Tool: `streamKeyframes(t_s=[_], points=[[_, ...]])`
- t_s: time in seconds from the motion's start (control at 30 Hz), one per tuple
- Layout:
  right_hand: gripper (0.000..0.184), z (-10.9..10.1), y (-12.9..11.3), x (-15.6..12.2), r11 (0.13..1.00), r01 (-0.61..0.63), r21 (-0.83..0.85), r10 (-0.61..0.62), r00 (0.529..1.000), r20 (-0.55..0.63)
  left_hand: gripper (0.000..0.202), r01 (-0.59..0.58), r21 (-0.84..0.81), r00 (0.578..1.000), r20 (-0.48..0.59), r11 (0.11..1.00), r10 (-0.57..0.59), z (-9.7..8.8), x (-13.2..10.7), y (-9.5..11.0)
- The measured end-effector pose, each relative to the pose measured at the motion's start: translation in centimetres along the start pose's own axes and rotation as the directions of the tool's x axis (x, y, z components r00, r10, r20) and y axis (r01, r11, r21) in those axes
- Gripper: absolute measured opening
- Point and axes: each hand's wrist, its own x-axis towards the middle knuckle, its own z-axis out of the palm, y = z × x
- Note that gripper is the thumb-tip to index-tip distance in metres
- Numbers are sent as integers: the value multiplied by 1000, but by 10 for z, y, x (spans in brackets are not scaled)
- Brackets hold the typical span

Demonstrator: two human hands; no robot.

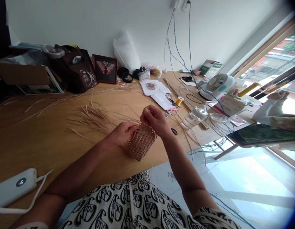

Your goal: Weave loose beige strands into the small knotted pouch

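head view: woven basket point(141, 144) tilted near the front edge of the table point(54, 122), its inside hidden. left hand point(122, 133) pinches its rim; right hand point(155, 119) has fingertips pressed together there, any strand too small to tell. cardboard box point(18, 74) holds clear plastic point(28, 58); small clear box point(151, 86) holds colourful bits. loose strips point(96, 116) crowd behind the left hand.
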Motion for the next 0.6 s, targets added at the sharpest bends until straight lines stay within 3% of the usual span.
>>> streamKeyframes(t_s=[0.07,0.13,0.2,0.27,0.4,0.6], points=[[29,-13,1,-3,992,31,-121,-30,999,12,27,7,-58,998,64,998,-3,-7,2,-3],[28,-27,6,-12,971,30,-238,-46,997,-61,27,17,-102,997,83,995,-8,-11,3,-5],[35,-38,16,-24,958,-24,-287,0,997,-83,27,28,-115,998,58,993,-21,-11,3,-5],[48,-42,27,-38,962,-87,-257,84,996,-25,27,38,-102,999,20,994,-36,-9,2,-3],[52,-29,42,-60,988,-142,-53,145,987,67,27,60,-59,997,-40,996,-62,-1,0,1],[33,-9,39,-58,993,-71,-90,62,994,-92,25,52,-8,996,-69,999,-53,8,-2,2]])
